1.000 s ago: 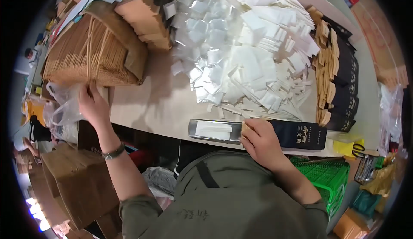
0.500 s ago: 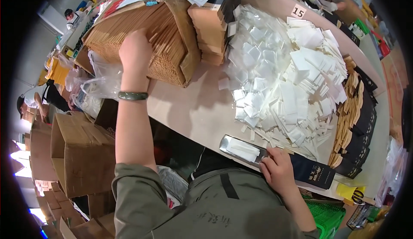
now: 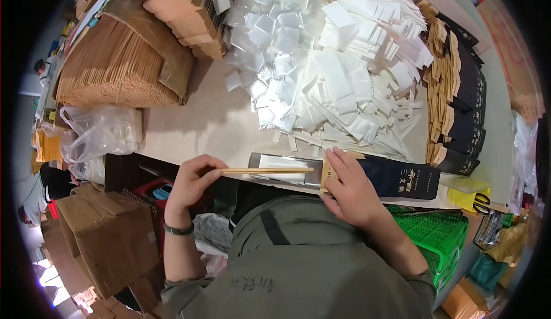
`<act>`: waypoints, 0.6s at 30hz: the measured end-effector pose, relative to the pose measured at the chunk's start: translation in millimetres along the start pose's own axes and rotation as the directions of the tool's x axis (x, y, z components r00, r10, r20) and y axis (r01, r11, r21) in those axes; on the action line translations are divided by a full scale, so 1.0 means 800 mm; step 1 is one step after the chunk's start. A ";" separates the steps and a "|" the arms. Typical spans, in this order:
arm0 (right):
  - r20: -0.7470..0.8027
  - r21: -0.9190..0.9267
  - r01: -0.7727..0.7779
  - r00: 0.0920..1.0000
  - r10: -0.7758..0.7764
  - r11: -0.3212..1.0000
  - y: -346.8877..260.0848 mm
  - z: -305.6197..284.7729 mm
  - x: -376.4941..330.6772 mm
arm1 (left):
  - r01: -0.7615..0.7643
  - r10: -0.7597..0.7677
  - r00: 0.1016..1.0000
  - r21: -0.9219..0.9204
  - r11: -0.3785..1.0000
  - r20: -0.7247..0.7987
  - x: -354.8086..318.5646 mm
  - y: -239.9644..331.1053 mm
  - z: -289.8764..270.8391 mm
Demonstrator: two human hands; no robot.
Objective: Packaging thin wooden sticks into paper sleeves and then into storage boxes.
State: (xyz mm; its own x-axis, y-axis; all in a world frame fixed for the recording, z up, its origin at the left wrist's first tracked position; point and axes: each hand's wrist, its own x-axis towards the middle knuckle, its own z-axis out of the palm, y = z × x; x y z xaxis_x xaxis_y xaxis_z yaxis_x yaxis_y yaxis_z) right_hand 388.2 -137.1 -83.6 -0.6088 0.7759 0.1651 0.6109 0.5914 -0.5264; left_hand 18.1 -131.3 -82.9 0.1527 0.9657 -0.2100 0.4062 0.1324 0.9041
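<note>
My left hand [image 3: 195,182] pinches the ends of a pair of pale wooden chopsticks [image 3: 267,170] between thumb and fingers. They point right, over a clear plastic packet [image 3: 261,161] holding something flat and white. That packet reaches out of the left end of a dark blue paper sleeve [image 3: 390,176], which lies along the table's near edge. With fingers bent over the sleeve's left end, my right hand [image 3: 354,191] grips it; its fingertips hide part of the opening, where the chopstick tips end. Beyond lie heaped clear packets [image 3: 281,37] and white paper packets [image 3: 344,83].
A carton of wooden chopsticks [image 3: 115,69] stands at the far left, beside a stack of brown and black sleeves [image 3: 186,20]. Filled dark sleeves [image 3: 466,126] line the right. Scissors [image 3: 481,203], a green basket [image 3: 430,236] and a cardboard box [image 3: 109,233] are near the table edge.
My left hand has come back from the carton with chopsticks, down to the packet's left. The view has swung toward the right. My right hand still holds the sleeve, its fingers now over the opening.
</note>
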 end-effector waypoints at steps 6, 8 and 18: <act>-0.010 0.009 0.074 0.997 -0.074 0.997 0.008 0.009 0.004 | 0.059 -0.053 0.996 -0.078 0.995 0.074 0.038 -0.010 0.071; -0.058 0.023 0.115 0.992 -0.114 0.993 0.008 0.020 0.012 | -0.245 0.239 0.968 0.101 0.964 0.072 0.045 0.026 0.134; -0.057 -0.072 0.003 0.998 -0.007 0.997 0.002 0.017 0.020 | -0.052 0.062 0.993 -0.095 0.994 0.101 0.043 0.067 0.188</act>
State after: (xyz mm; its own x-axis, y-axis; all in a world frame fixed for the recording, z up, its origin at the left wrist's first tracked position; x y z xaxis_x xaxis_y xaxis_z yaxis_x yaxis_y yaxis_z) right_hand 372.3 -126.5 -93.1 -0.5831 0.7830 0.2165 0.6437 0.6079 -0.4649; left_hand 180.7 -124.5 -97.6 0.2676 0.9446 -0.1900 0.3102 0.1022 0.9452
